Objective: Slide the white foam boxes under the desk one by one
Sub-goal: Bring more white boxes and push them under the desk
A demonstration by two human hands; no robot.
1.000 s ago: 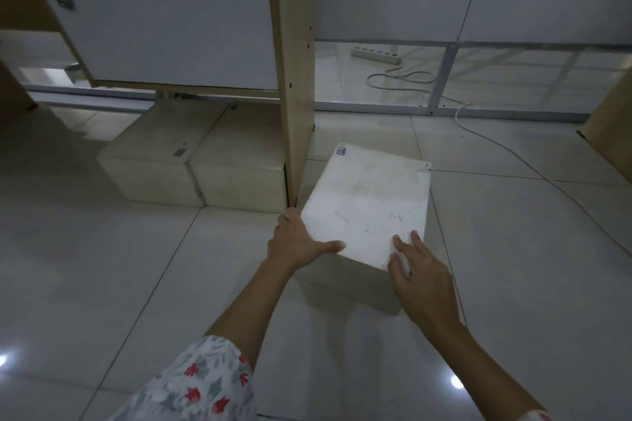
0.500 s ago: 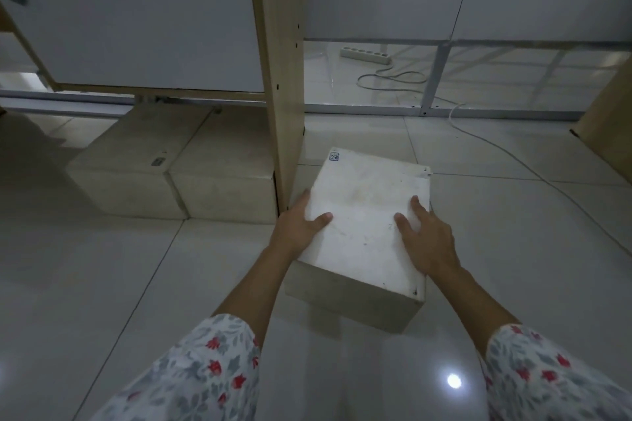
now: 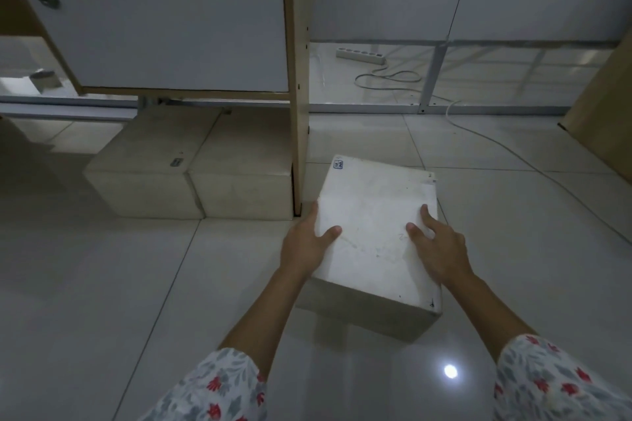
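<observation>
A white foam box (image 3: 376, 215) sits on the tiled floor (image 3: 119, 284), just right of the bench's wooden side panel (image 3: 298, 79). The left hand (image 3: 304, 246) clasps its left edge, thumb on top. The right hand (image 3: 441, 249) lies open and flat on the lid's near right. Two more foam boxes (image 3: 191, 178) sit under the bench, left of the panel.

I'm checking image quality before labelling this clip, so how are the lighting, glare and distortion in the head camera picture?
Head view: dim and bluish overall, with one bright lamp reflection on the glossy floor tiles; the two boxes under the desk sit in shadow, while the white foam box under both hands is better lit; wide-angle bending curves the wooden desk panel; the focus is adequate throughout.
</observation>
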